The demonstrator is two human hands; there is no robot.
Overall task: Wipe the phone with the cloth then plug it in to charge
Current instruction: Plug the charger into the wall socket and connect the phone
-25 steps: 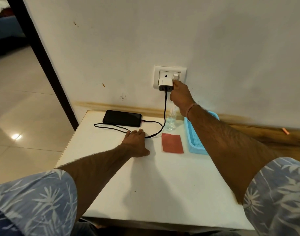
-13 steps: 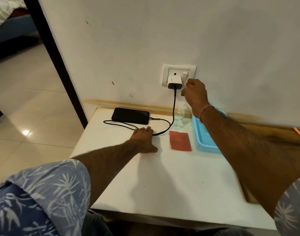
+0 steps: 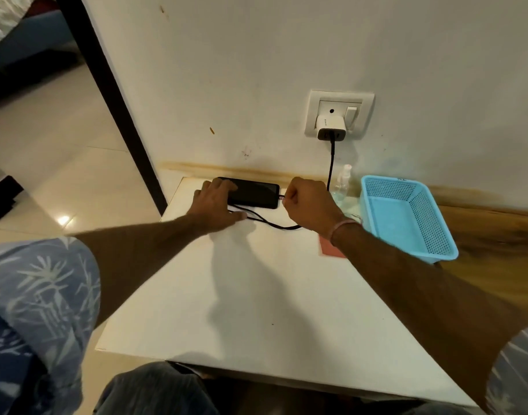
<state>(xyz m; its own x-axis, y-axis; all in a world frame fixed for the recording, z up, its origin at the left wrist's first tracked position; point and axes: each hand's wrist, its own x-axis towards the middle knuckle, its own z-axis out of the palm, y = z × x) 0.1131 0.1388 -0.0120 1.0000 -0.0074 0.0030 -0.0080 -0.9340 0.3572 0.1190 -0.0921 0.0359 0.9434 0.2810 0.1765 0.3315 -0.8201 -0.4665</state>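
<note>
No legible text, brand, number or sign anywhere. Small dark mark on white plastic charger adapter (image 3: 329, 127) in white wall socket plate (image 3: 313, 115): too small to read.

near table (image 3: 256, 310): broad flat top, room to come in from the front edge and the middle. back strip is crowded. phone (image 3: 256, 191) lies flat by the wall (image 3: 256, 85). left hand (image 3: 217, 202) covers its left end, right hand (image 3: 307, 205) is fisted at its right end on the cable (image 3: 274, 224) plug. cable loops on the table just before the phone, then hangs from the charger (image 3: 331, 128), barring a sideways pass. bottle (image 3: 343, 181) stands upright just beside the basket (image 3: 430, 223), which blocks the right back. cloth (image 3: 328, 250) lies flat under the right wrist. dark post (image 3: 113, 94) bounds the left.
</note>
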